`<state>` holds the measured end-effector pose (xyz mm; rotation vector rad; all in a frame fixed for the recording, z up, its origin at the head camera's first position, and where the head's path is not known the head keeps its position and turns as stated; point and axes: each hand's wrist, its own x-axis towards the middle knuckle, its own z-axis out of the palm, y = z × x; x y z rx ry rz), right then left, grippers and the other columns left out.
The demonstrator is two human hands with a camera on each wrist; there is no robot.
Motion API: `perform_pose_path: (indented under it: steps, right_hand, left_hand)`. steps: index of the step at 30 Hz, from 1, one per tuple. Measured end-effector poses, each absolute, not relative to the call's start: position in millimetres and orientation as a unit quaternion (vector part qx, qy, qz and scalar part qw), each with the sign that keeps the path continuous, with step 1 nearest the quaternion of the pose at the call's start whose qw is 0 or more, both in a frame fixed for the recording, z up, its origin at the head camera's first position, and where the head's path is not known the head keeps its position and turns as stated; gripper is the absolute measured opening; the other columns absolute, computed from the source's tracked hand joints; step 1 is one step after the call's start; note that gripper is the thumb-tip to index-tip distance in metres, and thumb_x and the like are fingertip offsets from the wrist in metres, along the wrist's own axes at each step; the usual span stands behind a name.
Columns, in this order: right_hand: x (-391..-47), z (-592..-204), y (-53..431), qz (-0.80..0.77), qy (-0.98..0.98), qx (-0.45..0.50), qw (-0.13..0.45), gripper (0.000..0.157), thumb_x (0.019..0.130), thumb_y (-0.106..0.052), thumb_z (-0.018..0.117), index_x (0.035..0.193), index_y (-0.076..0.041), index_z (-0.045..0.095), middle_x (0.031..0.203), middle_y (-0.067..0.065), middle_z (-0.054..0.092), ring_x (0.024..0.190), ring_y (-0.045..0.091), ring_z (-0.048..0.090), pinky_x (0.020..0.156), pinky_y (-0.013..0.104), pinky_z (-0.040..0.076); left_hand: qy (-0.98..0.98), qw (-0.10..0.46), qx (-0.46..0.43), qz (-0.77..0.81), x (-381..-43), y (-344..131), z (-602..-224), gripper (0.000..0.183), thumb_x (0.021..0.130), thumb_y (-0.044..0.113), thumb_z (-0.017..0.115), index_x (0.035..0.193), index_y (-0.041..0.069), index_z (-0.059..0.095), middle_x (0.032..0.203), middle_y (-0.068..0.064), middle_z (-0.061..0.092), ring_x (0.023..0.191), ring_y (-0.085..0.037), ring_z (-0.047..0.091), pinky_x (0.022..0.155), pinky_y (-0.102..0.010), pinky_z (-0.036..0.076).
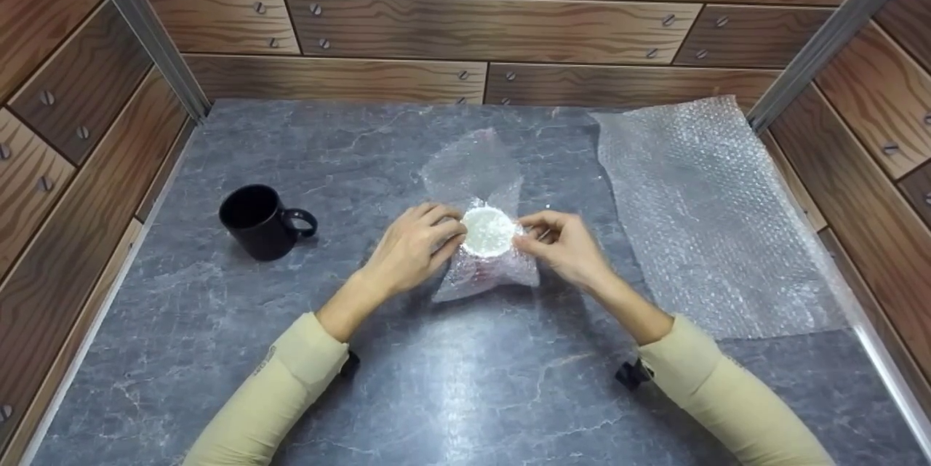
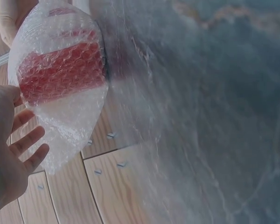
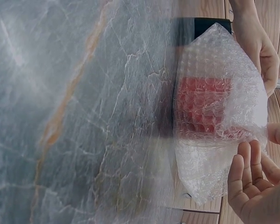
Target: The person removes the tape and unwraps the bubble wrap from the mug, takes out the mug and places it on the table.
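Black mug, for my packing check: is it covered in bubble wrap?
No, the black mug stands bare on the grey table.

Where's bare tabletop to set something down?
Free: tabletop between the black mug and back wall; near side of the wrapped item, between the forearms. Crowded: centre, where left hand and right hand flank it; right side, under the bubble-wrap sheet.

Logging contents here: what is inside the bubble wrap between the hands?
Through the bubble wrap, a partly red object shows; covering layers blur its details, so I cannot identify it.
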<state>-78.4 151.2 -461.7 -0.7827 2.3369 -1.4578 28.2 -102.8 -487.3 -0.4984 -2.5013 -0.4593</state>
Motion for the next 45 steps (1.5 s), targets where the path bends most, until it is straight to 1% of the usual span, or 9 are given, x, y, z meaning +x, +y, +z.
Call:
perform_pose_path:
  steps: [3, 13, 22, 29, 33, 37, 40, 43, 45]
  right_hand:
    - [-78.0, -462.2, 151.4, -0.508, 0.805, -0.273, 0.136, 0.033, 0.088, -0.006, 0.081, 0.117, 0.008, 0.073, 0.08, -0.005, 0.067, 0.069, 0.005, 0.058, 0.064, 0.014, 0.052]
    - [-75.7, -461.8, 151.7, -0.536, 0.791, -0.262, 0.138, 0.032, 0.087, -0.003, 0.081, 0.115, 0.011, 0.072, 0.08, -0.007, 0.066, 0.07, 0.003, 0.059, 0.066, 0.014, 0.053]
    - [-72.9, -459.5, 154.9, -0.535, 0.793, -0.262, 0.128, 0.032, 0.086, -0.004, 0.083, 0.113, 0.009, 0.073, 0.086, 0.0, 0.07, 0.072, 0.005, 0.061, 0.07, 0.015, 0.055]
    - [-68.0, -454.7, 158.7, -0.528, 0.796, -0.273, 0.116, 0.03, 0.085, -0.005, 0.085, 0.111, 0.005, 0.074, 0.087, 0.002, 0.073, 0.075, 0.005, 0.062, 0.073, 0.018, 0.055]
    - [-63.5, -452.1, 161.8, -0.533, 0.787, -0.287, 0.117, 0.027, 0.086, -0.005, 0.084, 0.109, 0.005, 0.075, 0.092, 0.011, 0.076, 0.077, 0.005, 0.064, 0.074, 0.019, 0.056]
    - [-58.5, -449.2, 165.9, -0.537, 0.779, -0.305, 0.112, 0.025, 0.086, -0.003, 0.083, 0.108, 0.006, 0.075, 0.095, 0.018, 0.077, 0.076, 0.004, 0.065, 0.073, 0.018, 0.055]
    - [-55.8, -448.0, 168.6, -0.539, 0.773, -0.317, 0.105, 0.023, 0.087, -0.002, 0.082, 0.107, 0.007, 0.075, 0.094, 0.02, 0.078, 0.075, 0.003, 0.065, 0.069, 0.018, 0.055]
    - [-53.0, -446.9, 170.7, -0.542, 0.766, -0.331, 0.099, 0.021, 0.087, -0.001, 0.081, 0.105, 0.008, 0.075, 0.093, 0.018, 0.079, 0.072, 0.003, 0.065, 0.065, 0.017, 0.055]
    - [-50.7, -446.1, 172.7, -0.541, 0.764, -0.338, 0.098, 0.018, 0.088, -0.001, 0.081, 0.103, 0.007, 0.076, 0.091, 0.012, 0.079, 0.069, 0.003, 0.065, 0.063, 0.017, 0.055]
  left_hand:
    - [-0.929, 0.271, -0.183, -0.171, 28.5, -102.3, -487.3, 0.016, 0.104, 0.025, 0.066, 0.108, 0.015, 0.077, 0.124, -0.003, 0.075, 0.118, -0.025, 0.069, 0.104, -0.041, 0.058]
    - [-0.928, 0.276, -0.184, -0.172, 28.6, -102.7, -487.8, 0.014, 0.103, 0.024, 0.067, 0.107, 0.015, 0.077, 0.124, -0.004, 0.075, 0.118, -0.025, 0.069, 0.107, -0.043, 0.057]
    - [-0.933, 0.266, -0.181, -0.162, 29.0, -102.6, -485.8, 0.016, 0.103, 0.026, 0.067, 0.108, 0.016, 0.078, 0.126, -0.003, 0.075, 0.119, -0.025, 0.068, 0.107, -0.042, 0.057]
    - [-0.928, 0.273, -0.187, -0.171, 28.9, -102.8, -485.9, 0.013, 0.103, 0.024, 0.068, 0.108, 0.016, 0.077, 0.122, -0.003, 0.075, 0.116, -0.025, 0.069, 0.101, -0.043, 0.058]
    - [-0.929, 0.271, -0.184, -0.174, 29.2, -102.4, -485.5, 0.014, 0.103, 0.024, 0.068, 0.108, 0.016, 0.077, 0.122, -0.003, 0.075, 0.115, -0.025, 0.069, 0.1, -0.042, 0.058]
    - [-0.93, 0.267, -0.181, -0.174, 29.5, -102.1, -484.5, 0.015, 0.103, 0.025, 0.068, 0.108, 0.016, 0.077, 0.122, -0.003, 0.076, 0.116, -0.025, 0.069, 0.1, -0.042, 0.059]
    - [-0.932, 0.265, -0.18, -0.173, 29.6, -102.1, -484.4, 0.016, 0.103, 0.026, 0.068, 0.109, 0.016, 0.078, 0.123, -0.003, 0.076, 0.116, -0.025, 0.069, 0.101, -0.042, 0.058]
    - [-0.932, 0.265, -0.179, -0.173, 29.5, -102.2, -484.9, 0.016, 0.103, 0.026, 0.068, 0.109, 0.016, 0.078, 0.123, -0.003, 0.076, 0.117, -0.025, 0.069, 0.102, -0.042, 0.058]
    - [-0.931, 0.266, -0.179, -0.173, 29.4, -102.1, -485.5, 0.015, 0.103, 0.026, 0.068, 0.108, 0.016, 0.078, 0.123, -0.003, 0.075, 0.116, -0.025, 0.069, 0.101, -0.042, 0.058]
